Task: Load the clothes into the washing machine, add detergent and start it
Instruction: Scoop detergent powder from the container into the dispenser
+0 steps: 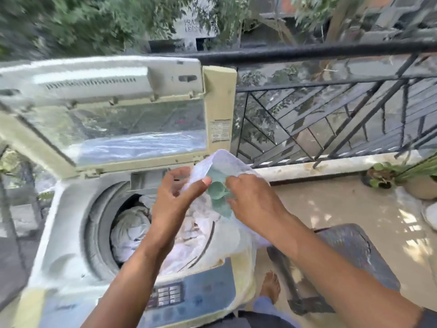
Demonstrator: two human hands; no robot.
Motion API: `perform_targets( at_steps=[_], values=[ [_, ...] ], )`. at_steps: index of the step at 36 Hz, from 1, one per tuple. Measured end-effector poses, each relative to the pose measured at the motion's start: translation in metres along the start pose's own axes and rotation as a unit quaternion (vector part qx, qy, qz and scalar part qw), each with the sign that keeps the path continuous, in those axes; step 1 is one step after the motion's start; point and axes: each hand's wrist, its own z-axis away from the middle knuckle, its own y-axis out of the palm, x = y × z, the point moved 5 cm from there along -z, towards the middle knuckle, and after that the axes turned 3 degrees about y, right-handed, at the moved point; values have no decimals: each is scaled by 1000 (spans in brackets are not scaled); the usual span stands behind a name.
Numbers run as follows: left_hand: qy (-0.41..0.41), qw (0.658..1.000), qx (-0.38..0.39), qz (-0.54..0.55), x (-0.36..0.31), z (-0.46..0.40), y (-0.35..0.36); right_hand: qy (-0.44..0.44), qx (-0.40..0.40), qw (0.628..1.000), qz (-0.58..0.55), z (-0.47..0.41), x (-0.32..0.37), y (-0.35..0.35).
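Both hands' grips, left hand (pixel 176 194) and right hand (pixel 251 197), pinched a detergent bag (pixel 218 162) above the clothes (pixel 132 229) in the open washing machine (pixel 68 235).

I am holding a thin, translucent plastic bag (pixel 218 165) in my hands; it is crinkling, and a matt green plastic scoop (pixel 218 190) is showing through it. The washing machine (pixel 59 233) is looking like dull, yellowed plastic, its lid (pixel 113 129) glossy and see-through. Soft white cloth (pixel 132 230) is lying in the drum. The railing (pixel 331 102) is probably black painted metal.
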Motion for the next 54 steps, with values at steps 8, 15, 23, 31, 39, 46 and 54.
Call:
perform_targets(
  at_steps=[8, 15, 23, 31, 39, 46, 54],
  values=[
    [-4, 998, -54, 19, 18, 4, -61, -28, 18, 999, 29, -28, 60, 34],
    [-14, 997, -77, 8, 40, 4, -111, -81, 3, 997, 1, -32, 105, 56],
    [-18, 994, -104, -4, 58, 2, -155, -152, -58, 987, 2, -20, 142, 52],
    [-37, 993, -113, -21, 69, 1, -177, -154, -69, 986, 15, -27, 158, 53],
    [-58, 990, -112, -63, 67, 1, -193, -226, -109, 967, -40, -42, 175, 64],
    [-82, 984, -111, -109, 64, 0, -207, -276, -182, 941, -73, -50, 182, 69],
    [-95, 978, -122, -143, 64, -6, -212, -281, -106, 954, -6, -61, 179, 86]
  ],
)
